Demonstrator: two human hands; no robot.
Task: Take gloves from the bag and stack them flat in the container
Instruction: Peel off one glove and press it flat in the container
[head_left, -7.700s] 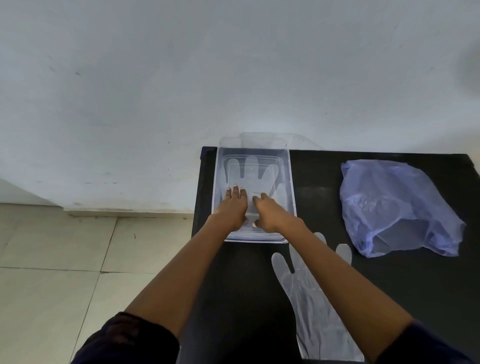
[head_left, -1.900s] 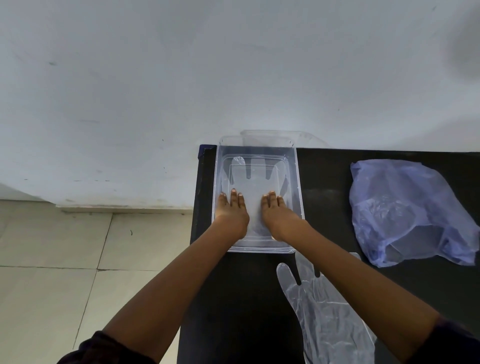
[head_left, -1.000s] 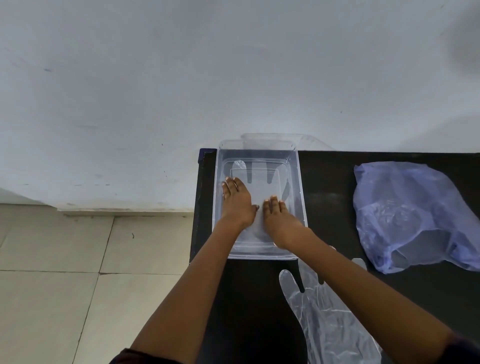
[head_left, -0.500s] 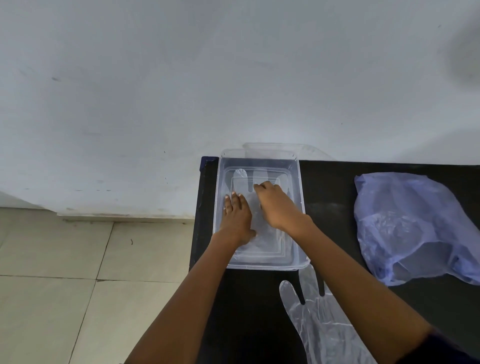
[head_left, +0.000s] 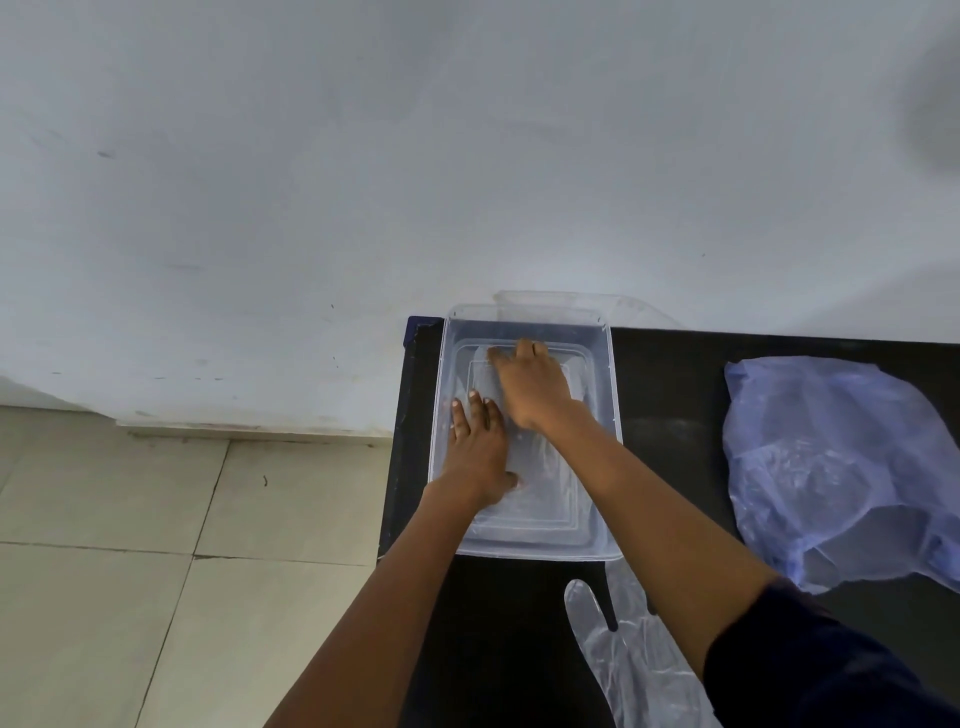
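Both hands, left hand (head_left: 477, 451) and right hand (head_left: 531, 384), press flat a glove in the container (head_left: 602, 415), grips released; a second glove (head_left: 631, 670) waits on the bench (head_left: 670, 384) at lower centre, bag (head_left: 841, 467) right

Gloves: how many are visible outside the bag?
2: one glove in the container under both hands, one glove on the table nearer the person. More may lie stacked beneath or inside the bag.
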